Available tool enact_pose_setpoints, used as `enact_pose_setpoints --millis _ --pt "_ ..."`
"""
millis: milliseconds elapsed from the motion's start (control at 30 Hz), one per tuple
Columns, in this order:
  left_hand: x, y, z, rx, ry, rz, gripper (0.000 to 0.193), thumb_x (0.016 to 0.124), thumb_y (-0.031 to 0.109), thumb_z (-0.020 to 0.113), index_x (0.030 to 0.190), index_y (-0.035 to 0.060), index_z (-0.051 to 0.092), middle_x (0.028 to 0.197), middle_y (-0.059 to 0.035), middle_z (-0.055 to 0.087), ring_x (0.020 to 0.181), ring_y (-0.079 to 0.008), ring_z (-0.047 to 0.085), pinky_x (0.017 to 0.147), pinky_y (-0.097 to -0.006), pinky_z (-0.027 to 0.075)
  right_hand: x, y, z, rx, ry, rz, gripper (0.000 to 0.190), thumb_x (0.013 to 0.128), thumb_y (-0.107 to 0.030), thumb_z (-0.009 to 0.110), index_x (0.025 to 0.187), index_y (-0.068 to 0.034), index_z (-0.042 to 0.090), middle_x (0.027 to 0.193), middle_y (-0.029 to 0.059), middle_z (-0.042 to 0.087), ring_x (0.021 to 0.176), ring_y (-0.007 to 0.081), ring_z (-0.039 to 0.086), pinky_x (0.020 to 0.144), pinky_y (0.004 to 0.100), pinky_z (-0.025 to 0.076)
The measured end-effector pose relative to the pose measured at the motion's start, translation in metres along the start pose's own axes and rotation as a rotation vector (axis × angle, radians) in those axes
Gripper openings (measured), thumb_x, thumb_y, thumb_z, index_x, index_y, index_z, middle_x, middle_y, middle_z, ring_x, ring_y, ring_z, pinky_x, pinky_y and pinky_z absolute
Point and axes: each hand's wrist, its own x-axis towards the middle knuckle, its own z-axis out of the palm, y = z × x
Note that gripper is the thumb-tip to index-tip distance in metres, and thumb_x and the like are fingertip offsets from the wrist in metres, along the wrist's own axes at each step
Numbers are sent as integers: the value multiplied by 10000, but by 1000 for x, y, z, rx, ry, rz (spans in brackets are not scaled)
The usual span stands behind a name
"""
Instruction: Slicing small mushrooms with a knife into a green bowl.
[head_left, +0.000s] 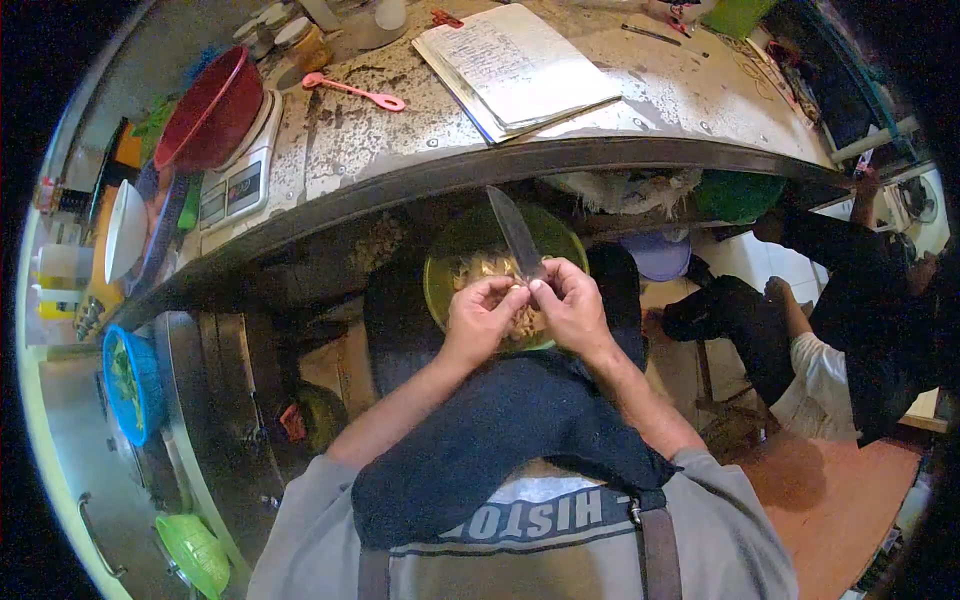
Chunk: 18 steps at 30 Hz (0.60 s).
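My right hand grips a broad-bladed kitchen knife, its tip pointing away from me. The fingertips of my left hand pinch a small pale piece close to the blade's base; what it is cannot be made out. Both hands are over a yellow-green bowl in my lap. Light brown pieces, too blurred to name, lie inside it, partly hidden by my hands and the knife.
In front is a worn counter with an open notebook, a pink plastic spoon and a scale under a red basin. A blue basket of greens stands left. Another person sits at right.
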Motion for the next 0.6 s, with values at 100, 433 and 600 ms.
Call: enact_pose_setpoints --millis 100,433,600 --pt "5 -14 -9 -296 -102 -123 185 862 142 574 987 6 573 922 -84 623 801 -134 595 676 -245 481 3 0 -3 119 -26 122 78 822 -12 514 886 21 544 750 36 587 672 65 543 623 219 459" --pt "10 -27 -18 -712 -119 -389 254 942 197 410 1116 34 499 1012 -133 599 861 -215 605 717 -304 499 7 3 -22 -188 25 121 141 821 -58 526 933 26 536 765 96 627 688 147 601 627 289 475" --pt "18 -67 -39 -775 -136 -451 281 904 163 490 1155 40 460 1083 -156 575 930 -230 593 758 -323 493 15 39 -38 -539 -126 205 271 805 -119 545 1031 27 508 817 207 618 774 309 626 674 377 487"
